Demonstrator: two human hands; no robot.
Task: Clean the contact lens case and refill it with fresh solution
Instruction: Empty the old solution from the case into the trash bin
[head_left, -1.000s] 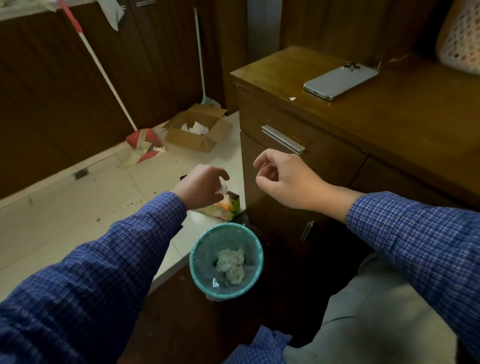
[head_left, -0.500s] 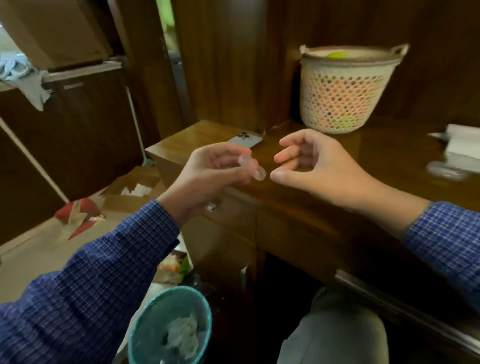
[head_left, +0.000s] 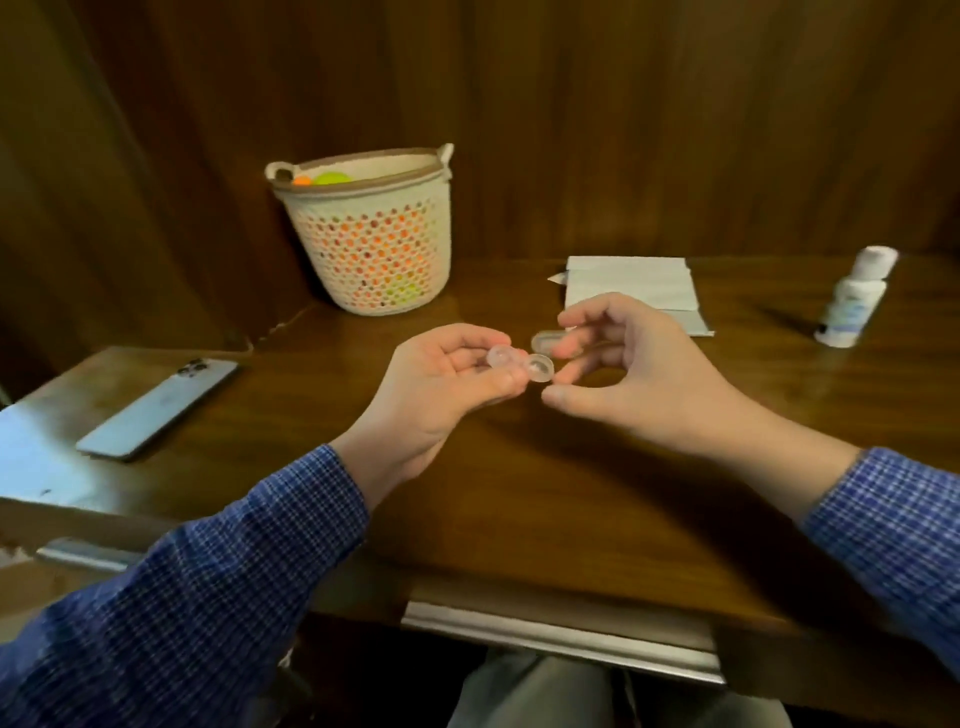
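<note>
My left hand (head_left: 441, 395) holds a clear two-well contact lens case (head_left: 521, 362) above the wooden desk (head_left: 545, 467), pinched between thumb and fingers. Both wells face up with no caps on. My right hand (head_left: 623, 374) hovers just right of the case with its fingers curled and apart, fingertips almost touching the right well. A clear cap (head_left: 545, 341) lies on the desk behind the fingers. A white solution bottle (head_left: 854, 296) with a white cap stands at the far right of the desk.
A folded white tissue (head_left: 631, 283) lies behind my right hand. A perforated cream basket (head_left: 371, 234) with coloured items stands at the back. A phone (head_left: 158, 408) lies face down on the left. A metal drawer handle (head_left: 561, 631) runs along the desk's front edge.
My view rose from the teal bin on the floor up to the desk. Both hands came up over the desk, the left still holding the case, the right closing in beside it.
</note>
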